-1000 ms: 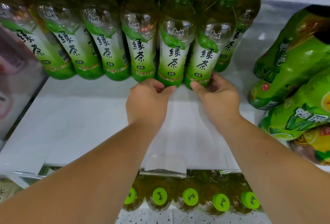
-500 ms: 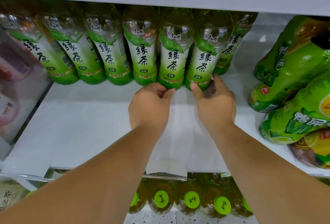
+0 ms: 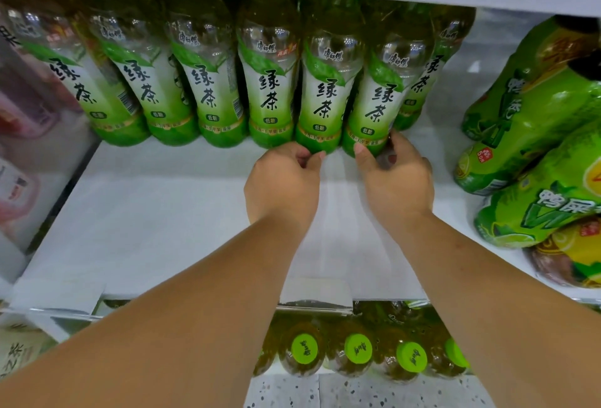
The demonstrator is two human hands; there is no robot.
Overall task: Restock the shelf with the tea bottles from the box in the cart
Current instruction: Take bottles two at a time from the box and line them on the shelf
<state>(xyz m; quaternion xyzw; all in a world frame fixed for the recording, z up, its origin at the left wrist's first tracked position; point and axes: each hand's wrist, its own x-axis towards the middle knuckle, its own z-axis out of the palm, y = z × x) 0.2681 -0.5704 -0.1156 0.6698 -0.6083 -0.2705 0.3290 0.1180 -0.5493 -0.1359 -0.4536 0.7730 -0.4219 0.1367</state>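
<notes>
Pushing tea bottles (image 3: 320, 95) back along shelf (image 3: 162, 212); left hand (image 3: 281, 186) curled empty at one base, right hand (image 3: 395, 180) clasping next bottle (image 3: 374, 105); likely heavy, slick; hold low.

Head view — close, down onto shelf (image 3: 162, 212)

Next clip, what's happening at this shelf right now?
A person is stocking green tea bottles on a white shelf. A row of them stands at the back. The left hand touches the base of one bottle, and the right hand wraps the base of its neighbour at the right. The front of the shelf is bare. More capped bottles sit on the shelf below.
</notes>
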